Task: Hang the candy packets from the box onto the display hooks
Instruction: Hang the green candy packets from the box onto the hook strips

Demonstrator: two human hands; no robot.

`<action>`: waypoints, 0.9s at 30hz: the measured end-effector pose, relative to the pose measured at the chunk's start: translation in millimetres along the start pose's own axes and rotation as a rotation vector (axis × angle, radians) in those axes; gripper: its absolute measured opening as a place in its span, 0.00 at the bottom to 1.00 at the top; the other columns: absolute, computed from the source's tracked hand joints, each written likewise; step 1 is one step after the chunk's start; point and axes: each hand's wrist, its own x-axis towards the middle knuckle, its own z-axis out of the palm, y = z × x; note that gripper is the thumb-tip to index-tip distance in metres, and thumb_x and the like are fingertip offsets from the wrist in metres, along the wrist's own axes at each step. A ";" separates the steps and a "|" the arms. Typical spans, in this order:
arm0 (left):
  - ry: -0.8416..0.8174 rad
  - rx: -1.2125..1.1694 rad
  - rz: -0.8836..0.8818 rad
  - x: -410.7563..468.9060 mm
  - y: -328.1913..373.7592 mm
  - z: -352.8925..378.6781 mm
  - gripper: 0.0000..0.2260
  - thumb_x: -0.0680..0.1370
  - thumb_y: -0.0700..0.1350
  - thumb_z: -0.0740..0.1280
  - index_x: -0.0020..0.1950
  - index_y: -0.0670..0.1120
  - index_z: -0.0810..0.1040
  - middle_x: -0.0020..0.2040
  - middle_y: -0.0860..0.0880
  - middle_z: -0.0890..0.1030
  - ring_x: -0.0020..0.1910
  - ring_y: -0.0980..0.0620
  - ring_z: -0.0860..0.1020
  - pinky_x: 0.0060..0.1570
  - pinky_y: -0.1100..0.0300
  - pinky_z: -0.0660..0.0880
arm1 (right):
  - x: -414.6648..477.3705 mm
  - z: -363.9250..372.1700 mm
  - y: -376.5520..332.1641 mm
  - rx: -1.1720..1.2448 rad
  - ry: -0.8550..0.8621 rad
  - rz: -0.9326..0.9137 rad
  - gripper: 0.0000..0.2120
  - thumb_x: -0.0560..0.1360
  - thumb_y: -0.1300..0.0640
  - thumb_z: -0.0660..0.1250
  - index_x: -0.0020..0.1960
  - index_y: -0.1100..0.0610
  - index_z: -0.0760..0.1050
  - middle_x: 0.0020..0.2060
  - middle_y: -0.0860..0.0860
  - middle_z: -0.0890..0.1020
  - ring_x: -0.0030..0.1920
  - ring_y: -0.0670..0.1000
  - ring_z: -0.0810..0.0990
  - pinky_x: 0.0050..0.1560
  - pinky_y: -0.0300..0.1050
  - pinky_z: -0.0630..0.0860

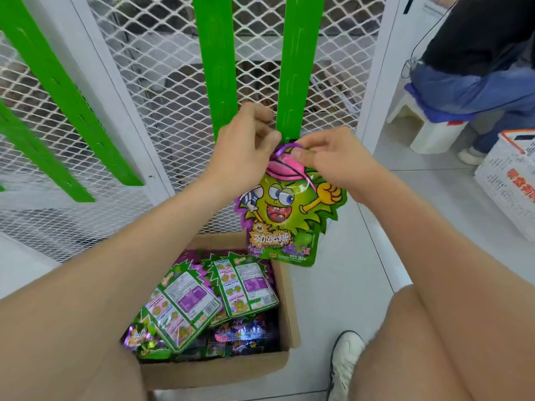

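A green and purple candy packet (286,209) with a cartoon face hangs upright at the bottom end of a green display strip (298,68). My right hand (327,157) pinches the packet's top by its purple hang loop. My left hand (246,143) is closed at the strip's lower tip, touching the same loop. Whether the loop sits on a hook is hidden by my fingers. Below, an open cardboard box (220,369) on the floor holds several more packets (185,305), most lying back side up.
A second green strip (215,68) hangs left of the first, and two more slant at far left (58,91), all on white mesh panels (162,68). A person sits on a white stool (434,131) at right, beside a white carton (509,180). My shoe (344,360) is beside the box.
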 end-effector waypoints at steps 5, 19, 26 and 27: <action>-0.034 0.071 0.041 -0.6 -3.1 -0.4 0.10 0.83 0.50 0.70 0.46 0.46 0.82 0.38 0.51 0.82 0.39 0.51 0.80 0.43 0.54 0.75 | 0.0 -3.3 3.0 -0.014 -0.043 0.023 0.10 0.82 0.59 0.70 0.45 0.52 0.87 0.43 0.52 0.89 0.45 0.49 0.86 0.59 0.55 0.83; -0.268 -0.151 -0.136 -31.1 -1.9 -33.7 0.16 0.86 0.53 0.65 0.47 0.47 0.87 0.33 0.47 0.84 0.32 0.55 0.78 0.39 0.61 0.74 | -24.7 13.0 -11.2 -0.073 0.126 -0.145 0.09 0.75 0.51 0.79 0.46 0.53 0.81 0.35 0.52 0.87 0.37 0.56 0.88 0.41 0.58 0.85; -0.269 -0.163 -0.173 -36.6 3.9 -46.8 0.21 0.87 0.49 0.64 0.39 0.38 0.72 0.30 0.47 0.59 0.25 0.55 0.60 0.36 0.78 0.69 | -26.6 23.7 -8.7 -0.144 0.181 -0.051 0.15 0.68 0.44 0.84 0.39 0.50 0.80 0.32 0.50 0.84 0.31 0.47 0.80 0.36 0.43 0.76; -0.266 -0.155 -0.173 -37.2 6.7 -47.9 0.20 0.87 0.48 0.64 0.39 0.39 0.72 0.32 0.48 0.57 0.25 0.56 0.56 0.31 0.78 0.65 | -28.3 24.6 -9.1 -0.167 0.167 -0.040 0.15 0.67 0.44 0.84 0.39 0.50 0.80 0.33 0.50 0.84 0.32 0.47 0.81 0.37 0.43 0.77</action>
